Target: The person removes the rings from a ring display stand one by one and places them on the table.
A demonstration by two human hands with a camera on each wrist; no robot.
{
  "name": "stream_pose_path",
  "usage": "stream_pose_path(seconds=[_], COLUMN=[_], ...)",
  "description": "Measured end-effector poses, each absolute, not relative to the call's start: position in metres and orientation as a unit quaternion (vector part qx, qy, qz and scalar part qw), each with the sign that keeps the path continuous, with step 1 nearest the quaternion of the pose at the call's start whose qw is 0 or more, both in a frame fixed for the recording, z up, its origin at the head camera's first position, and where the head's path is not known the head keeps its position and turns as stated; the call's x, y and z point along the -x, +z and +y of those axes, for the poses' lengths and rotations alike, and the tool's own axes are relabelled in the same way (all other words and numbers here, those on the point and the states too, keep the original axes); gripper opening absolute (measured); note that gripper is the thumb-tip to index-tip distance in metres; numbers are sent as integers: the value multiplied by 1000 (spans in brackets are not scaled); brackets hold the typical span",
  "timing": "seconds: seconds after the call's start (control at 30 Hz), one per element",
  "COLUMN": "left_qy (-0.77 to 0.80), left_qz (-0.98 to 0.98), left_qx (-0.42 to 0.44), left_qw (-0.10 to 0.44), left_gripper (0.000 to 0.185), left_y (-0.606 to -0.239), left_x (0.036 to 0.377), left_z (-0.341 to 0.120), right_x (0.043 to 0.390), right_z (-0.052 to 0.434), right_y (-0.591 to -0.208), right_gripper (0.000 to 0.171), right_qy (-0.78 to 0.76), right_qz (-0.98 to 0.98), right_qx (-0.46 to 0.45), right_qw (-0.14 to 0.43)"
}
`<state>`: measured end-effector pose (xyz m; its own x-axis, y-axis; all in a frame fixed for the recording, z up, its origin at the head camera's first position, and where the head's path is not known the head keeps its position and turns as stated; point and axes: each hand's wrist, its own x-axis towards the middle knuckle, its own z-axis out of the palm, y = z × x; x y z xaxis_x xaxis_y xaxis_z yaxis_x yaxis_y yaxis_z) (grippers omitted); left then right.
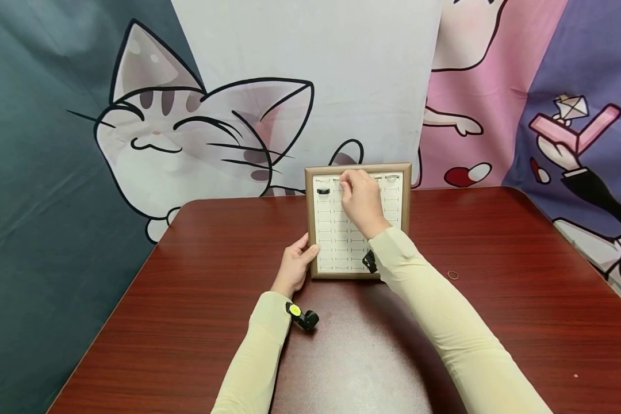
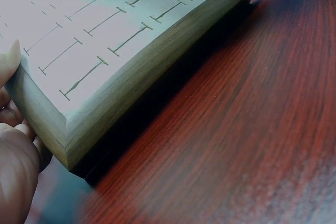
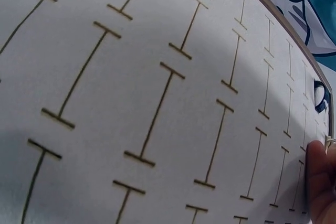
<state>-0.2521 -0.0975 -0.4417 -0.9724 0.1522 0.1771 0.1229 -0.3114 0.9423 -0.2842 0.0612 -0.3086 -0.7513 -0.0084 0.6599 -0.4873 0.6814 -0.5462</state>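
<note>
A wood-framed ring display board (image 1: 359,275) stands tilted upright on the table, its white face cut with rows of I-shaped slots. My left hand (image 1: 292,265) grips the frame's lower left side, thumb on the front and fingers behind. At the top row, my right hand (image 1: 361,197) pinches a small, thin ring at the second column; the fingers mostly hide it. The right wrist view catches only part of those fingers (image 3: 321,184) at its edge. A dark, wide ring (image 1: 323,191) sits in the left column, near the top. Another ring (image 1: 391,177) is in the top right slot.
A thin gold-coloured ring (image 1: 452,275) lies on the reddish-brown table (image 1: 186,322), right of the board. Behind the table hangs a cartoon-printed cloth (image 1: 372,75). My right forearm crosses in front of the board's lower right corner.
</note>
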Motion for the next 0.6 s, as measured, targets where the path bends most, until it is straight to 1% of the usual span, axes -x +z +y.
stream_pose_path(seconds=[0.3, 0.6], left_qy=[801, 798], left_qz=[585, 590], left_qx=[-123, -123], left_qw=[12, 12], left_gripper=[50, 49], left_y=[-439, -443], left_x=[252, 253], left_z=[-98, -98], right_x=[285, 285], right_z=[63, 64], right_y=[-309, -312], right_gripper=[6, 5], right_qy=[377, 391], right_qz=[-846, -843], right_qx=[-158, -160], right_qw=[342, 334])
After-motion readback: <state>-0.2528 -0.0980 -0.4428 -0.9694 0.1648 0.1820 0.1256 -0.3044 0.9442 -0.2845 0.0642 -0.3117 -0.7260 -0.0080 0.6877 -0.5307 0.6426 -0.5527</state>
